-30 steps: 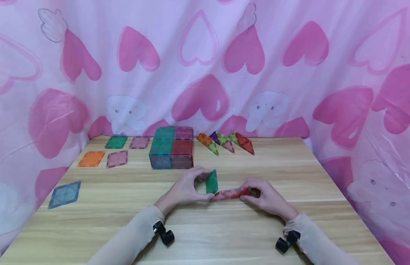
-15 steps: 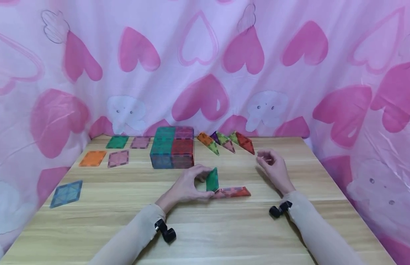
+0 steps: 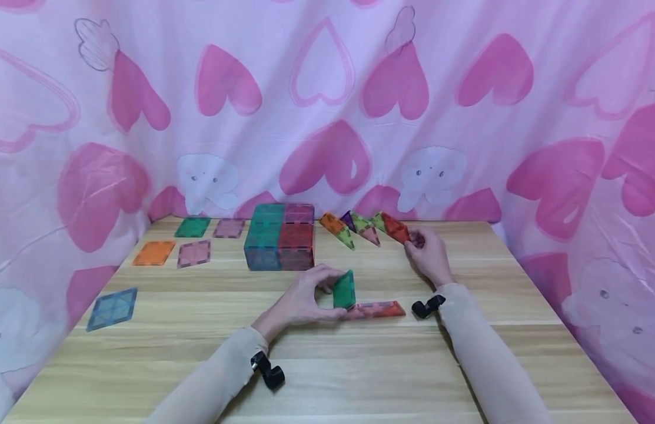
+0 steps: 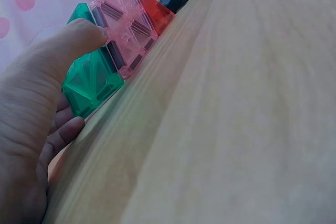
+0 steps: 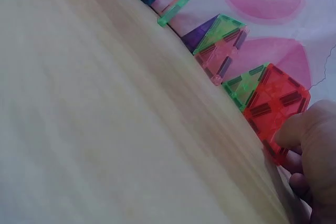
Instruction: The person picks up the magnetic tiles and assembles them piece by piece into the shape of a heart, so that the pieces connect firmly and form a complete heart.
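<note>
My left hand (image 3: 306, 299) holds a green magnetic tile (image 3: 345, 290) that stands on edge on the table. Joined to it at an angle is a pink magnetic tile (image 4: 126, 30), with a red triangular tile (image 4: 156, 13) at its far end. In the left wrist view the thumb lies over the corner where green and pink meet, while the other fingers are behind the green tile. At the back right, my right hand (image 3: 431, 258) pinches the outer end of a red magnetic tile (image 5: 274, 98), thumb on its face. A light-green triangle (image 5: 245, 87) adjoins that tile.
A box of green, red and blue tiles (image 3: 279, 235) stands at the back. Orange-green (image 3: 335, 228) and purple-green-pink (image 3: 365, 228) tile groups stand right of it. Flat on the left lie an orange tile (image 3: 154, 253), a blue tile (image 3: 112, 309) and several others.
My right hand has left the red end of the pink-and-red row, moved to the back of the table and taken hold of the red tile there. My left hand stays at the green tile.
</note>
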Tool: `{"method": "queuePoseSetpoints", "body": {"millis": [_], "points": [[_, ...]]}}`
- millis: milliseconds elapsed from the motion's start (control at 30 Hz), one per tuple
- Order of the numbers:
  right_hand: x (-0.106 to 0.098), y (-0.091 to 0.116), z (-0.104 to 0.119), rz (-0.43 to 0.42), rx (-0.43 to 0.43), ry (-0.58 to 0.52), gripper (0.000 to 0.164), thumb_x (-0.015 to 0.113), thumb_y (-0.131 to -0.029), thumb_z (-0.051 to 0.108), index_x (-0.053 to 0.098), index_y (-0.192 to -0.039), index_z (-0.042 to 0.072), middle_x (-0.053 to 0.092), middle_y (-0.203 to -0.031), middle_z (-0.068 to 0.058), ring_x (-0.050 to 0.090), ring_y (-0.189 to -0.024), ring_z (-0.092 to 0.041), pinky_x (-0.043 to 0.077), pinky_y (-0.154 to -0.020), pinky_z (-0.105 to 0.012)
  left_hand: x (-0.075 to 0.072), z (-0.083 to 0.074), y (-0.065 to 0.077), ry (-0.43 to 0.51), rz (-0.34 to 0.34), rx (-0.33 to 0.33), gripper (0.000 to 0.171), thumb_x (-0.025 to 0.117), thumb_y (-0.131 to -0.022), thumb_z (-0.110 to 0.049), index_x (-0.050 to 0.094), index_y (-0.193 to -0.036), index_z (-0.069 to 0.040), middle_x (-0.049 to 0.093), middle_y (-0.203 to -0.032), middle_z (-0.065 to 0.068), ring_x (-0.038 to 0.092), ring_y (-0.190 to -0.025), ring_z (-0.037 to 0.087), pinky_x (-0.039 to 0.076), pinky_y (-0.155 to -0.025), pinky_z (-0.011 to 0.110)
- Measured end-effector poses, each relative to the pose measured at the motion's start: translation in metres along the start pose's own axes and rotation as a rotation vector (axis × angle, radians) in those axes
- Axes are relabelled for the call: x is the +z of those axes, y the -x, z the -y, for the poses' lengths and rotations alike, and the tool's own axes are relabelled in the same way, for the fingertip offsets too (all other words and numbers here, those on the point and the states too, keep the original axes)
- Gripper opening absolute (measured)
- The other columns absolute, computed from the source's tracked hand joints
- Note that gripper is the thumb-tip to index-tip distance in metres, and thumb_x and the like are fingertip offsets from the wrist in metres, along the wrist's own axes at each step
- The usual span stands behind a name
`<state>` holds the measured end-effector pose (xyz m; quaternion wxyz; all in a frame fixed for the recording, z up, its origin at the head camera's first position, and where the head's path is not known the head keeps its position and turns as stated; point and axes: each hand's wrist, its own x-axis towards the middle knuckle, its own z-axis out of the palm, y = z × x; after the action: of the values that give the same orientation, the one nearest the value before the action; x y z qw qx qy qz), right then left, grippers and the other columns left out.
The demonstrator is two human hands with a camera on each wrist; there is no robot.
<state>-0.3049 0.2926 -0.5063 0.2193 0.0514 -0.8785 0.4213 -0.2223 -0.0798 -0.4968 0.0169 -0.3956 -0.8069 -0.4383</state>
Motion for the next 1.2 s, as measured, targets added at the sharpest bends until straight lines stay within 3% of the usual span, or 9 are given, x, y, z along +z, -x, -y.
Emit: {"method": "queuePoseSetpoints", "body": {"millis": [200,400,633,833,967,1200], "points": [[-0.004,0.008,0.0,-0.068,0.058,0.033,0.032,0.072,-0.099,0.0,0.075,-0.131,-0.003,0.074,-0.109,-0.021,0.068,-0.097,-0.03,0.05,-0.085,-0.025,0.001,0.0,0.0,0.004,0.001,-0.016,0.078,0.099,-0.084,-0.034,0.065,-0.153,-0.021,0.069,-0.134,-0.006,0.071,-0.11,0.009,0.062,-0.097,0.029],[-0.025,0.035,0.0,-0.185,0.168,0.063,0.032,0.067,-0.101,0.0,0.075,-0.133,-0.002,0.074,-0.112,-0.023,0.066,-0.099,-0.03,0.048,-0.087,-0.031,0.007,-0.001,-0.002,-0.01,0.029,-0.027,0.082,0.098,-0.084,-0.034,0.063,-0.156,-0.02,0.067,-0.134,-0.008,0.069,-0.113,0.008,0.061,-0.098,0.026],[-0.045,0.06,0.004,-0.203,0.239,0.109,0.026,0.065,-0.104,0.0,0.073,-0.13,-0.001,0.074,-0.11,-0.022,0.063,-0.096,-0.028,0.044,-0.083,-0.03,0.003,0.001,-0.002,-0.015,0.023,-0.005,0.079,0.097,-0.085,-0.031,0.063,-0.155,-0.016,0.067,-0.136,-0.003,0.068,-0.114,0.01,0.061,-0.098,0.027],[-0.048,0.069,0.006,-0.128,0.201,0.086,0.027,0.065,-0.103,-0.008,0.072,-0.128,-0.004,0.075,-0.118,-0.026,0.067,-0.101,-0.031,0.045,-0.083,-0.018,0.001,0.002,0.0,-0.026,0.02,-0.001,0.079,0.097,-0.085,-0.032,0.063,-0.154,-0.015,0.068,-0.136,-0.002,0.069,-0.113,0.012,0.061,-0.099,0.028],[-0.045,0.071,0.006,-0.056,0.129,0.076,0.023,0.066,-0.103,-0.008,0.073,-0.125,-0.002,0.076,-0.117,-0.023,0.069,-0.095,-0.027,0.045,-0.078,-0.011,0.002,0.002,0.001,-0.052,0.026,-0.015,0.08,0.097,-0.084,-0.034,0.063,-0.155,-0.017,0.068,-0.134,-0.005,0.069,-0.111,0.011,0.06,-0.099,0.028],[-0.027,0.077,0.018,0.093,-0.034,0.021,0.02,0.071,-0.105,-0.003,0.076,-0.122,0.004,0.078,-0.109,-0.015,0.069,-0.089,-0.019,0.051,-0.078,-0.017,0.002,0.0,0.0,-0.042,0.038,-0.003,0.079,0.095,-0.086,-0.033,0.062,-0.156,-0.016,0.067,-0.137,-0.003,0.068,-0.113,0.012,0.061,-0.099,0.029]]}}
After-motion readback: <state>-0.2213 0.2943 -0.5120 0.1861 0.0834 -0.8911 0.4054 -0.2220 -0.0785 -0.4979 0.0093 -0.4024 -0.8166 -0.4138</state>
